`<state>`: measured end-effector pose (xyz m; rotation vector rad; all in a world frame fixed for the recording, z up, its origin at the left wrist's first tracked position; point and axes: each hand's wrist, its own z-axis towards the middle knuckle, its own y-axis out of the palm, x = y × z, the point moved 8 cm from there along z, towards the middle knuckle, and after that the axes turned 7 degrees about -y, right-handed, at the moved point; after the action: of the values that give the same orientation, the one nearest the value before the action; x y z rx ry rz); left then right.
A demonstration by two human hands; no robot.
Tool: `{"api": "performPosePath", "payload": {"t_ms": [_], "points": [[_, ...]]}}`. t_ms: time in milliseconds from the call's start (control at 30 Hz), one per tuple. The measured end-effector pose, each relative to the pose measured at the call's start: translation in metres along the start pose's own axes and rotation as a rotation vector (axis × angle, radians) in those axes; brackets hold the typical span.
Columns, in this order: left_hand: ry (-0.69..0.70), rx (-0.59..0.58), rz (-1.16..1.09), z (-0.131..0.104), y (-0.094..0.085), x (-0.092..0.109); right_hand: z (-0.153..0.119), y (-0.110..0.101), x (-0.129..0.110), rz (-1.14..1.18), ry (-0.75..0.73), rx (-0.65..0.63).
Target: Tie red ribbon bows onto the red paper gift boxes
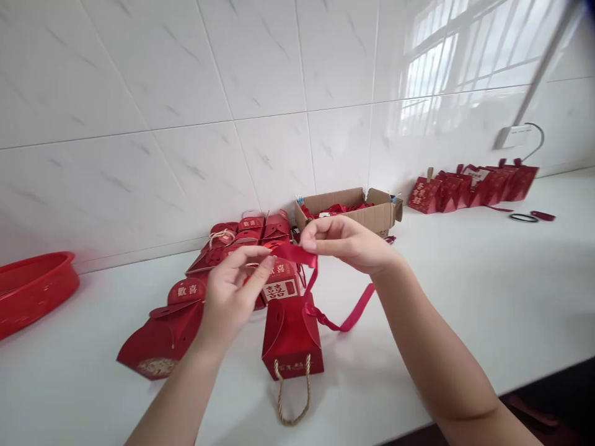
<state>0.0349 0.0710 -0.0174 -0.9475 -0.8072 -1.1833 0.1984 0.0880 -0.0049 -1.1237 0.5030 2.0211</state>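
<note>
A red ribbon (294,253) is stretched between my two hands above a small red gift box (294,334). My left hand (237,288) pinches its left end between thumb and forefinger. My right hand (346,243) pinches it on the right, near a fold. From there the ribbon hangs down to the top of the box, and a loose length curls out to the right over the white table (418,297). The box stands closed, with a gold rope handle (294,421) lying toward me. Close behind it is a red box with a white label (280,291).
Several red boxes (248,232) stand behind my left hand, and another red box (162,337) lies left. A cardboard box (372,217) holds red ribbons by the wall. A red basin (39,291) is far left; several red bags (474,186) and a black ring (523,218) are right.
</note>
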Motion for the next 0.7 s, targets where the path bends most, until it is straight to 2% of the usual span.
{"api": "performPosePath", "payload": {"t_ms": [67, 167, 267, 433, 567, 700], "points": [[-0.040, -0.077, 0.021, -0.003, 0.003, -0.020, -0.003, -0.007, -0.005, 0.005, -0.012, 0.063], [-0.115, -0.254, 0.047, -0.010, 0.012, -0.046, -0.007, -0.018, -0.011, 0.011, -0.036, 0.188], [-0.071, -0.376, 0.089, -0.020, 0.016, -0.054, -0.010, -0.027, -0.017, -0.036, -0.078, 0.300], [0.045, -0.455, 0.169, -0.030, 0.019, -0.054, -0.010, -0.030, -0.016, -0.066, -0.094, 0.333], [0.020, -0.497, 0.212, -0.036, 0.022, -0.062, -0.007, -0.029, -0.010, -0.053, -0.079, 0.311], [0.006, -0.477, 0.227, -0.038, 0.020, -0.068, -0.004, -0.025, -0.007, -0.083, -0.079, 0.283]]}}
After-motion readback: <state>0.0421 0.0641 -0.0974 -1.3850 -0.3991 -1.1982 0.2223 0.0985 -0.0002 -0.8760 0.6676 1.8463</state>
